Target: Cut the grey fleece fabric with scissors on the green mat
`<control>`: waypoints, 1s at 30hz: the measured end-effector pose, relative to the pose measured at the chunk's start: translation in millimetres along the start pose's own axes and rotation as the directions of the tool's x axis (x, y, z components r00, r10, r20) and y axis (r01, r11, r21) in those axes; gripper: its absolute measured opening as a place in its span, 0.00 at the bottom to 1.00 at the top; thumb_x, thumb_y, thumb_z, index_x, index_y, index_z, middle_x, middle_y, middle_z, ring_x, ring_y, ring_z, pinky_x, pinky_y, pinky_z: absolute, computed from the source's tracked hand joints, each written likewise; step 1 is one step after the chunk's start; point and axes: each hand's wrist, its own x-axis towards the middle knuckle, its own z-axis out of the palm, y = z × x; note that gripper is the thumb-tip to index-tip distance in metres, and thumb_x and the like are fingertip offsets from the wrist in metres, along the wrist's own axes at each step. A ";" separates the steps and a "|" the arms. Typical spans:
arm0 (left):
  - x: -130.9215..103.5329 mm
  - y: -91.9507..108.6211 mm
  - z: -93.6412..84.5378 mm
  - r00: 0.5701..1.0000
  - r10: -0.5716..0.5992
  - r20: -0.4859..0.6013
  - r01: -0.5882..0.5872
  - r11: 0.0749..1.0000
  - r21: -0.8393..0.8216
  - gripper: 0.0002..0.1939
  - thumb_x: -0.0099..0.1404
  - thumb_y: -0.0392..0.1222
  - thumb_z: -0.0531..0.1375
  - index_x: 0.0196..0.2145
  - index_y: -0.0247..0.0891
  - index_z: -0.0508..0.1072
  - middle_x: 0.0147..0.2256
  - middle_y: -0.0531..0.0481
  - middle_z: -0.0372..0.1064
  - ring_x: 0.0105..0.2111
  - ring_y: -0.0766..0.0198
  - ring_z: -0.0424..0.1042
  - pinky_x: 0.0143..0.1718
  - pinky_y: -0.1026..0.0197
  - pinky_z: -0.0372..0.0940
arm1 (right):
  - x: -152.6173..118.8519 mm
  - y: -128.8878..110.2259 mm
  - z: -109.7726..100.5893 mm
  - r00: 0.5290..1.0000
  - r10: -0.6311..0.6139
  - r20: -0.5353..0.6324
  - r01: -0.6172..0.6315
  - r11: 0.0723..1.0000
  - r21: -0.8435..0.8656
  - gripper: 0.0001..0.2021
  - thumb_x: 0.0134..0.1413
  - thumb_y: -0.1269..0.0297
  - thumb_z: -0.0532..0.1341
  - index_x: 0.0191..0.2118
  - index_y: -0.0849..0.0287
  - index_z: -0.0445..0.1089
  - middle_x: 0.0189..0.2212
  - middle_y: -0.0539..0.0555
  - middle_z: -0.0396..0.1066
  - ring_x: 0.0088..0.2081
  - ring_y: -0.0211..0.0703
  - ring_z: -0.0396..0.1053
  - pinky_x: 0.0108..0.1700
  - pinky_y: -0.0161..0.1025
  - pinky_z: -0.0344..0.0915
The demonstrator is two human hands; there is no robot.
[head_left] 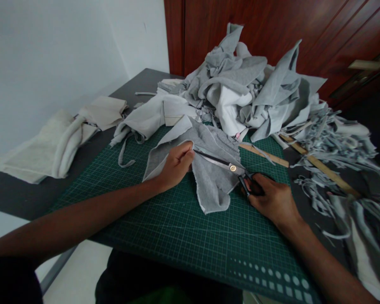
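My left hand [177, 165] pinches a piece of grey fabric [213, 181] near its middle. The cloth lies spread over the green cutting mat [164, 228], with one corner hanging toward me. In my right hand [270, 198] is a pair of scissors [221, 161] with black handles, fingers through the loops. Their long blades lie across the fabric and point left, tips close to my left thumb. The blades look closed or nearly so.
A big heap of grey and white fabric [228, 80] stands at the back. Cream cloth [57, 143] lies left. On the right are thin fabric strips [332, 131], a wooden ruler [329, 173] and a shorter wooden strip [266, 155]. Behind is a red-brown door [202, 25].
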 end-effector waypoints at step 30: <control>-8.1 -16.3 7.5 0.882 -0.447 0.151 0.462 0.754 -0.467 0.15 0.60 0.49 0.56 0.23 0.40 0.57 0.18 0.59 0.50 0.15 0.72 0.52 0.15 0.67 0.49 | -4.7 -2.6 20.1 0.985 0.155 0.079 -0.171 0.945 0.279 0.06 0.48 0.71 0.61 0.26 0.56 0.63 0.18 0.43 0.62 0.18 0.31 0.58 0.22 0.30 0.53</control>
